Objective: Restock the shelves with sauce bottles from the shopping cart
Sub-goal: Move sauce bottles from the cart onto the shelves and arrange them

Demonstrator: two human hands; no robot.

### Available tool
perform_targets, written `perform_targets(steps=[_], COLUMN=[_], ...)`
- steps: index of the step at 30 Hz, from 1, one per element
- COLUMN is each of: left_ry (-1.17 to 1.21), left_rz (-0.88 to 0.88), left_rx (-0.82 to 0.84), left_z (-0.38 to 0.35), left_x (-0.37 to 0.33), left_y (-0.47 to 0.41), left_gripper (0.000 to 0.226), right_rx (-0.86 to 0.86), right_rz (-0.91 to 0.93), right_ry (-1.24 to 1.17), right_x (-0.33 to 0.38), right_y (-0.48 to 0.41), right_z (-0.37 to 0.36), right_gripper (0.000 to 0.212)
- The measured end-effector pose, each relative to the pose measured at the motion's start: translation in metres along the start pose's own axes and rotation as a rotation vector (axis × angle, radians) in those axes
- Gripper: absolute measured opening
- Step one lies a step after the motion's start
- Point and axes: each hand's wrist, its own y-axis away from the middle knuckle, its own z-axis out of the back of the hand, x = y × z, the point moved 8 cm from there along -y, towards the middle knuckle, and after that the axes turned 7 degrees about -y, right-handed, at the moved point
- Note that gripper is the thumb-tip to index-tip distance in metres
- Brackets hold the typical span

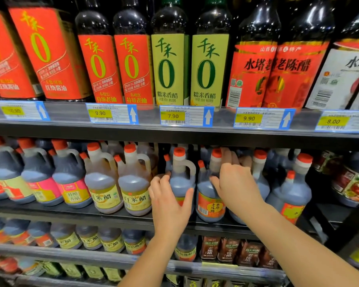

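Observation:
Two dark vinegar jugs with orange caps and clear handles stand side by side on the middle shelf (133, 219). My left hand (168, 201) grips the left jug (181, 179) around its belly, thumb on the right side. My right hand (234, 181) holds the neighbouring jug (209, 204) at its shoulder, fingers reaching over toward the jugs behind it. That jug's orange label faces me. The shopping cart is out of view.
More handled jugs fill the middle shelf: pale vinegar jugs (103, 187) to the left, dark jugs (288, 189) to the right. Tall red- and green-labelled bottles (168, 65) stand on the shelf above with price tags (174, 116). Smaller bottles (110, 241) line the lower shelves.

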Motion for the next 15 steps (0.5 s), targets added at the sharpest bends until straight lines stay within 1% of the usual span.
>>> perform_targets(steps=[1, 2, 5, 8, 12, 15], left_ry=[-0.011, -0.022, -0.045, -0.054, -0.069, -0.078], left_rz=[0.005, 0.009, 0.013, 0.013, 0.023, 0.031], left_rx=[-0.012, -0.023, -0.052, -0.078, -0.09, -0.092], left_z=[0.0, 0.0, 0.0, 0.001, 0.002, 0.002], left_x=[-0.001, -0.002, -0.004, -0.006, -0.008, -0.01], left_y=[0.0, 0.0, 0.0, 0.0, -0.001, -0.001], left_gripper=[0.064, 0.064, 0.065, 0.066, 0.066, 0.066], right_rx=[0.009, 0.004, -0.109, -0.036, -0.118, -0.145], right_rz=[0.017, 0.035, 0.018, -0.033, -0.037, -0.04], right_ry=[0.013, 0.034, 0.058, 0.13, 0.092, 0.119], right_x=[0.004, 0.007, 0.011, 0.01, 0.011, 0.01], right_y=[0.002, 0.003, 0.007, 0.007, 0.009, 0.008], right_z=[0.002, 0.004, 0.016, 0.008, 0.014, 0.013], right_gripper=[0.037, 0.038, 0.05, 0.045, 0.053, 0.057])
